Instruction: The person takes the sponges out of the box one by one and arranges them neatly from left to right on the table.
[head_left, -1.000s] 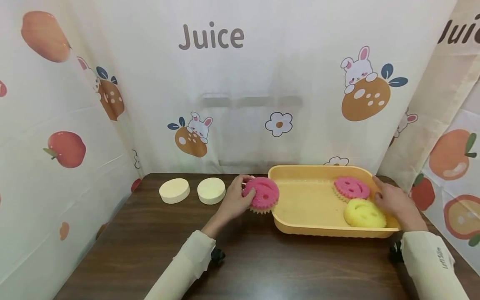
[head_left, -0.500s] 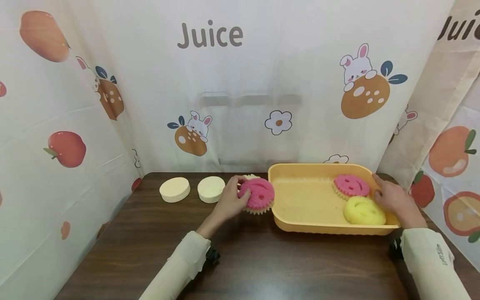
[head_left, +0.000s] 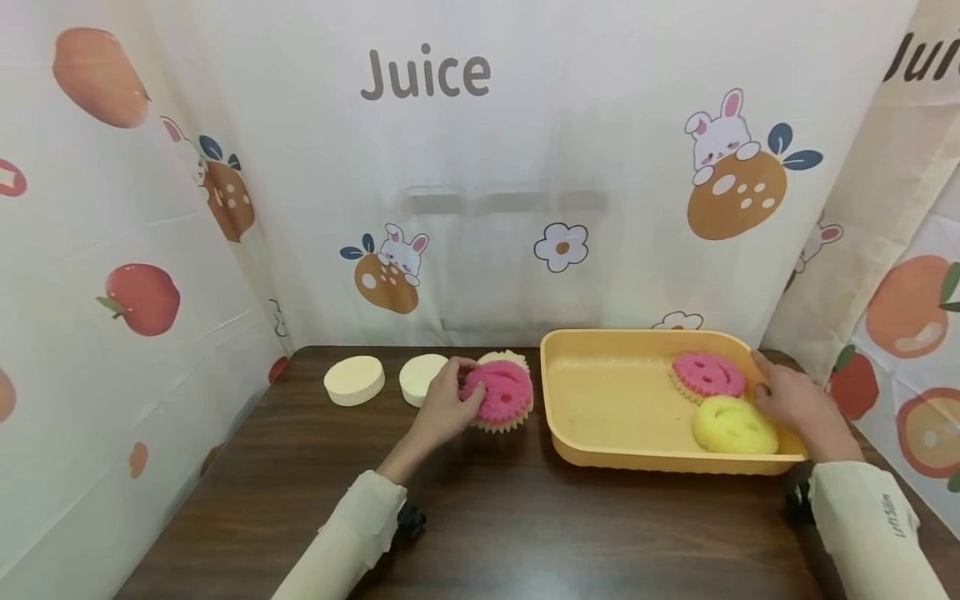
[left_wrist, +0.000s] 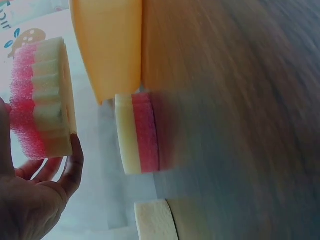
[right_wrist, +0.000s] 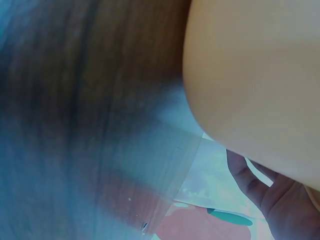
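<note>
My left hand (head_left: 448, 407) grips a round, scalloped pink-and-cream smiley sponge (head_left: 504, 395), its pink face toward me. In the left wrist view this held sponge (left_wrist: 42, 97) is above the table, the thumb on its pink side and fingers on its cream side. Behind it, a second two-layer sponge (left_wrist: 137, 132) lies on the table, cream side up and pink below, largely hidden in the head view. My right hand (head_left: 804, 408) holds the right rim of a yellow tray (head_left: 600, 457). Its fingers (right_wrist: 242, 172) reach along the tray's outside in the right wrist view.
Inside the tray, toward the right, lie another pink smiley sponge (head_left: 708, 375) and a yellow smiley sponge (head_left: 735, 425). Two plain cream round sponges, one far left (head_left: 354, 380) and one beside my left hand (head_left: 420, 377), rest on the dark wooden table (head_left: 525, 533). A printed curtain (head_left: 495, 150) stands behind.
My left hand has moved left with the pink sponge, away from the tray's left end. More of the cream-topped sponge behind it shows. The right hand stays on the tray rim.
</note>
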